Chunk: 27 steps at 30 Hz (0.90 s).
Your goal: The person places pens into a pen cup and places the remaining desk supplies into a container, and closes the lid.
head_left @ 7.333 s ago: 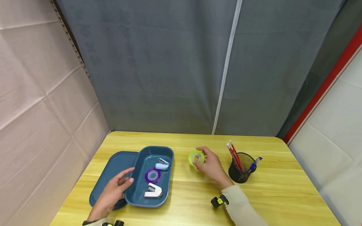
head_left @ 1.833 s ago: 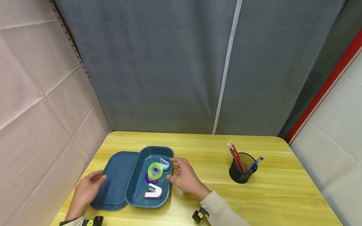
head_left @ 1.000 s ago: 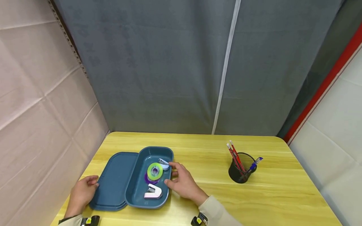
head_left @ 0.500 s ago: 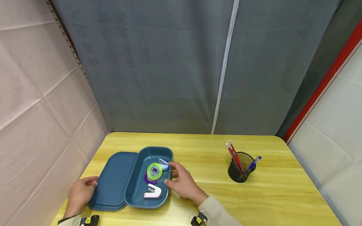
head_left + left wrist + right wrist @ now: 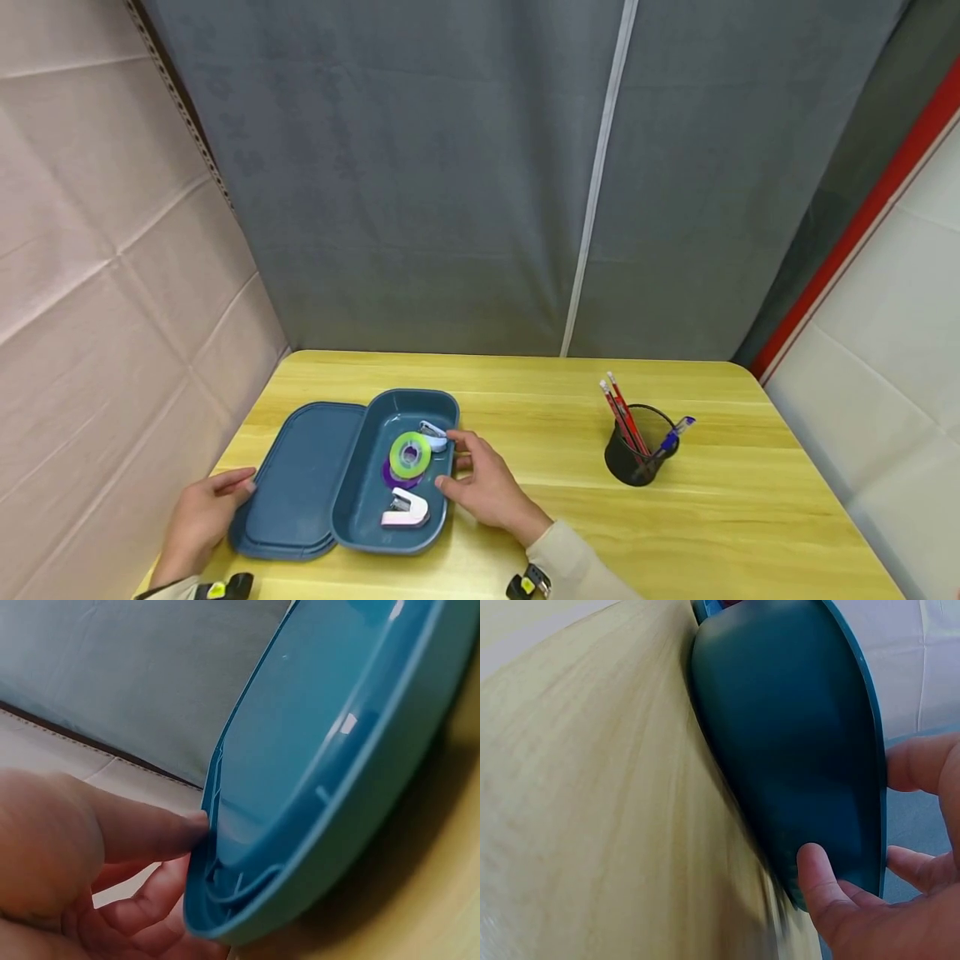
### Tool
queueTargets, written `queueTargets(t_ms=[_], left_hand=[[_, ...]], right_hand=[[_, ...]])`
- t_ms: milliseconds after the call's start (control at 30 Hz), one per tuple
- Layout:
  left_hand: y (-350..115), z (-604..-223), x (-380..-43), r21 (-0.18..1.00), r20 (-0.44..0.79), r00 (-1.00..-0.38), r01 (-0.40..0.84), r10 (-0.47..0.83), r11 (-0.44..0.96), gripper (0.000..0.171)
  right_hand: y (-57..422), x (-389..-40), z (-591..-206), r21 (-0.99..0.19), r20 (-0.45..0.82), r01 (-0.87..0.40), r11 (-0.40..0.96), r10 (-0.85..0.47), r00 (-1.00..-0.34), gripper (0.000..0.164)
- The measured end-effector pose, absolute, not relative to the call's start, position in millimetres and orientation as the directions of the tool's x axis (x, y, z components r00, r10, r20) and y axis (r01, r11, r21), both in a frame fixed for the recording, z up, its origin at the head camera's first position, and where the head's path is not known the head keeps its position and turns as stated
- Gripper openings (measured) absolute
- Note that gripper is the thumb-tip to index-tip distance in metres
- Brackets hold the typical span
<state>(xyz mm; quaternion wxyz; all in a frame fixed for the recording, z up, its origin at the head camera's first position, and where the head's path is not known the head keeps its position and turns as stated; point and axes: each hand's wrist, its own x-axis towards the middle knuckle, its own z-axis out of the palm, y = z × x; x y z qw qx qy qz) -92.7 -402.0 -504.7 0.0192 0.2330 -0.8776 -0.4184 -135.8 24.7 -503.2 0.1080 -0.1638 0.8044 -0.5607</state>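
In the head view my left hand (image 5: 198,517) is at the left edge of a blue lid (image 5: 300,475). In the left wrist view its thumb lies on the rim of the lid (image 5: 300,735) and the fingers are below, pinching the edge. My right hand (image 5: 491,487) holds the right side of the blue box (image 5: 367,521), thumb and a finger at the rim, other fingers on the outer wall. Inside the box are a green tape roll (image 5: 399,467) overlapping a purple tape roll (image 5: 392,478), a white stapler (image 5: 407,510) and a pale blue stapler (image 5: 435,442).
A black mesh pen cup (image 5: 630,467) stands right on the wooden table (image 5: 540,392), holding red pencils (image 5: 628,421) and a blue pen (image 5: 675,435). A grey curtain (image 5: 420,183) hangs behind the table.
Earlier the right hand held the green tape roll over the table; now the roll lies in the box. The left hand has moved from the box to the lid, which has shifted slightly left.
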Motion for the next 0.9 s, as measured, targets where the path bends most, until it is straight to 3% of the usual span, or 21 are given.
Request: queueTargets(t_ms=[500, 567, 700, 900], left_hand=[[-411, -495, -94, 0.772, -0.292, -0.884, -0.443, -0.365, 0.456, 0.065], [-412, -492, -92, 0.809, -0.311, -0.889, -0.433, -0.335, 0.397, 0.058], [-414, -490, -87, 0.901, -0.334, -0.91, -0.385, -0.243, 0.202, 0.014], [-417, -490, -83, 0.968, -0.237, -0.971, -0.233, -0.042, -0.097, 0.032]], right_hand=[[24, -136, -503, -0.947, -0.004, -0.12, 0.299, -0.383, -0.924, 0.068], [24, -136, -503, -0.949, -0.007, -0.114, 0.294, -0.381, -0.925, 0.067], [23, -137, -502, -0.951, -0.005, -0.113, 0.287, -0.381, -0.924, 0.067], [27, -140, -502, -0.953, -0.007, -0.11, 0.283, -0.382, -0.924, 0.071]])
